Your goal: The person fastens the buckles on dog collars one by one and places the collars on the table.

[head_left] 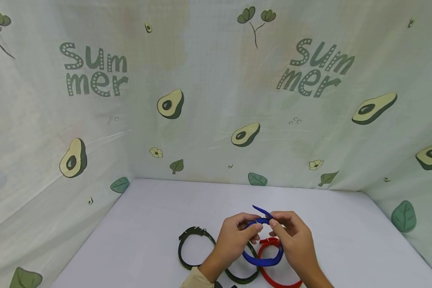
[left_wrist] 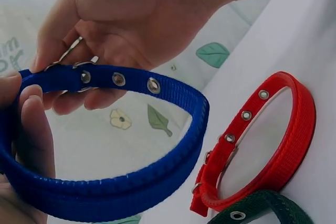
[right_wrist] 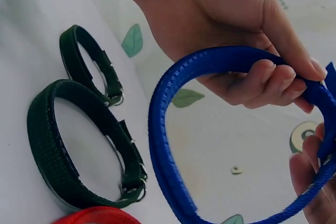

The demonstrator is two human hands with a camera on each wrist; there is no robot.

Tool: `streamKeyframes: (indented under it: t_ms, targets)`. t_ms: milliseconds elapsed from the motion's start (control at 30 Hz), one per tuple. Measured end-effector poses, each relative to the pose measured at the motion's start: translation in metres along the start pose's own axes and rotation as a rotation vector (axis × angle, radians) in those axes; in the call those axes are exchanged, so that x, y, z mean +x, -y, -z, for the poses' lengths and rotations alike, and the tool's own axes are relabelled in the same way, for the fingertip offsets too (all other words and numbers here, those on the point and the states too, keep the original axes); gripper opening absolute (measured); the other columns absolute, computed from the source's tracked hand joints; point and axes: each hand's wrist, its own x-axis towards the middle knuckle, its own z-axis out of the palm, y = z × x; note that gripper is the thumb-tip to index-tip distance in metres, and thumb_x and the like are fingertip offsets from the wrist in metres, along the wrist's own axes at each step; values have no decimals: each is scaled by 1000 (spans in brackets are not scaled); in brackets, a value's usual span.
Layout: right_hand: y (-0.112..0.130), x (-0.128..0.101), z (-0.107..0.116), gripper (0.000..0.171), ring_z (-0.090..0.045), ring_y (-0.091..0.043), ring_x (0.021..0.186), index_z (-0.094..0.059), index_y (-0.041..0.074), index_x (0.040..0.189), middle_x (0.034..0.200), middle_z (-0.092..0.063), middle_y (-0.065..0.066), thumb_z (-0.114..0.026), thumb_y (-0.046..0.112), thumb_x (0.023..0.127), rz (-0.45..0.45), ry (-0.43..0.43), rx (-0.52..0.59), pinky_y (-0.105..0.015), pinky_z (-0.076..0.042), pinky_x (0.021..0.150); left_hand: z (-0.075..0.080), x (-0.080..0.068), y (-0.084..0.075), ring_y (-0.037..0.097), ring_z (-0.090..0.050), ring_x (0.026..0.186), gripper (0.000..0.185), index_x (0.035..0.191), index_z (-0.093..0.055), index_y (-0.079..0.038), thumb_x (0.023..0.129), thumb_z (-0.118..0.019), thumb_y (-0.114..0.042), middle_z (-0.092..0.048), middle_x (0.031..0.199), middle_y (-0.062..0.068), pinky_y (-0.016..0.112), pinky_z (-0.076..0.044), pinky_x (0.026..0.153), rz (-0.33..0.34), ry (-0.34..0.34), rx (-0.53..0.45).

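Observation:
Both hands hold a blue buckle collar [head_left: 263,262] above the table, its body forming a hanging loop. My left hand [head_left: 234,236] pinches its upper part between thumb and fingers. Close beside it, my right hand [head_left: 295,236] pinches the band too, and a strap end [head_left: 262,211] sticks up between the hands. The left wrist view shows metal eyelets [left_wrist: 119,79] along the strap and a metal buckle partly covered by the right fingers. The left hand [right_wrist: 210,19] curls its fingers round the band in the right wrist view.
On the white table [head_left: 147,224] lie a dark green collar [head_left: 181,256] at left, a second green collar [head_left: 241,281] under the hands and a red collar [head_left: 282,285] at right. All three form rings. A printed curtain [head_left: 209,80] stands behind the table.

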Motion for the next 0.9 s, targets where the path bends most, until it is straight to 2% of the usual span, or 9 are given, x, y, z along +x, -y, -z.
streamKeyframes:
  t_ms: [133,233,367,433,567,733,900]
  targets:
    - [0,1,4,26,-68,-17,87,-65,14,123,112,-67,-4,-66,10,98,59,56,-95,-30,-59,68,1,-1,-2,12,-66,71,26,115,-71,-5,95,-71,-22,-70,86,1,24,-57,70,-3,11,58]
    - [-1,4,8,35,-70,-14,86,-65,22,129,117,-67,2,-67,7,97,119,99,-170,-30,-59,65,3,0,-2,11,-66,73,27,117,-70,-6,96,-70,-23,-70,87,-2,24,-57,69,-35,24,125]
    - [-2,7,12,40,-69,-12,94,-67,21,129,120,-67,8,-69,2,94,206,133,-222,-28,-59,72,6,2,-1,9,-66,77,28,119,-70,-6,96,-70,-22,-70,91,-2,24,-56,68,-71,35,174]
    - [-3,8,14,39,-68,-12,97,-69,18,127,117,-68,8,-69,0,93,231,133,-225,-27,-59,73,7,2,-1,9,-66,77,27,120,-70,-6,96,-69,-21,-70,93,0,24,-55,68,-73,38,172]
    - [-4,7,15,37,-69,-12,96,-71,17,125,113,-70,5,-70,0,92,211,113,-187,-27,-58,71,8,1,-1,10,-65,79,26,121,-70,-9,98,-67,-21,-69,93,2,24,-55,69,-65,47,153]
    - [-5,4,14,43,-71,-12,92,-67,19,132,112,-69,4,-68,-1,93,180,112,-182,-25,-58,72,8,-1,-2,11,-65,80,26,121,-70,-10,99,-66,-22,-69,94,1,25,-56,72,-42,45,128]
    - [-5,4,13,50,-71,-15,86,-63,18,137,117,-69,-1,-64,-7,94,206,122,-137,-26,-58,74,9,-1,-3,13,-65,79,25,119,-71,-10,98,-68,-22,-70,96,8,26,-56,74,-16,43,61]
